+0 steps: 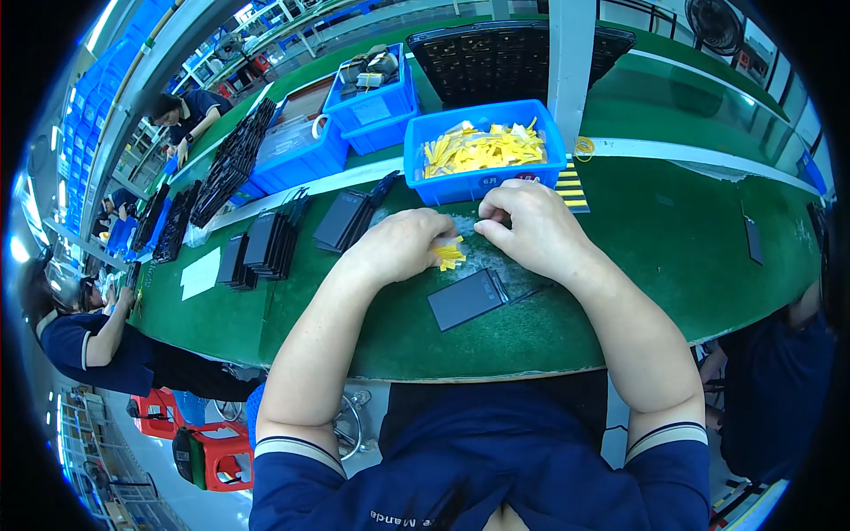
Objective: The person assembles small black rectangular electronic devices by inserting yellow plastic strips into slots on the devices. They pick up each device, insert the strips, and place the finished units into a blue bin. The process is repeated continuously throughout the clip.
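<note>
My left hand (405, 245) is closed round a small bunch of yellow strips (449, 254), which stick out past its fingertips. Just right of it, my right hand (534, 223) is held in a pinch above the green table (398, 341). Whatever those fingertips hold, if anything, is too small to make out. Below and between the hands lies a flat black rectangular pack (465, 300) with a short dark cable at its right end. Directly beyond my hands stands a blue bin (482, 184) heaped with yellow strips (487, 149).
Stacks of black packs (271, 244) and white paper (201, 273) lie to the left. Blue crates (301, 157) stand behind them. A grey post (572, 71) rises beyond the bin, near a black tray (482, 66). Another pack (753, 239) lies right. Co-workers sit on both sides.
</note>
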Available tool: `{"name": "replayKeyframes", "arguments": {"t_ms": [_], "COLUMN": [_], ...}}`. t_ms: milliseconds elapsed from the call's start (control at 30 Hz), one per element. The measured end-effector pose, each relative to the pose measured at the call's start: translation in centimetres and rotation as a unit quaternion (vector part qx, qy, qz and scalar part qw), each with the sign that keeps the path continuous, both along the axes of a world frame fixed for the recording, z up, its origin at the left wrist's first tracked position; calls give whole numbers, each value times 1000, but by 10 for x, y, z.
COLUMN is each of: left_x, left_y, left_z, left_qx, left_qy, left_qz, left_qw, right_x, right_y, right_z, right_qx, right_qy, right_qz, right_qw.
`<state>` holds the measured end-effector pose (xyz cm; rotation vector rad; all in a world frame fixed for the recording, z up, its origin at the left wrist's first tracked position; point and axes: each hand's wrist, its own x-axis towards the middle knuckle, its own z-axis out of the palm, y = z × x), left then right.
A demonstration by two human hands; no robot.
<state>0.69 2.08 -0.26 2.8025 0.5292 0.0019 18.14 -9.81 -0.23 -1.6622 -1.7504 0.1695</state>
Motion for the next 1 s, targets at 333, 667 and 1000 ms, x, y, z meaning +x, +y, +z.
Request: {"name": "replayKeyframes", "arguments": {"t_ms": [333,667,1000], "left_x": [-5,-1,-4], "left_y": [-2,-8,-9], "left_z": [3,10,5], "left_qx": [24,-88,15], "left_qy": [17,60,65], "left_qz": [-15,62,35], "left_qw": [999,992,997], "right_x": [2,2,4], "right_y": [1,3,2], "right_z": [-5,-8,-7], "right_qx": [20,29,19], "right_qy": [-21,-24,-45], "right_qz": [9,11,4], "right_qw": [1000,999,999]}}
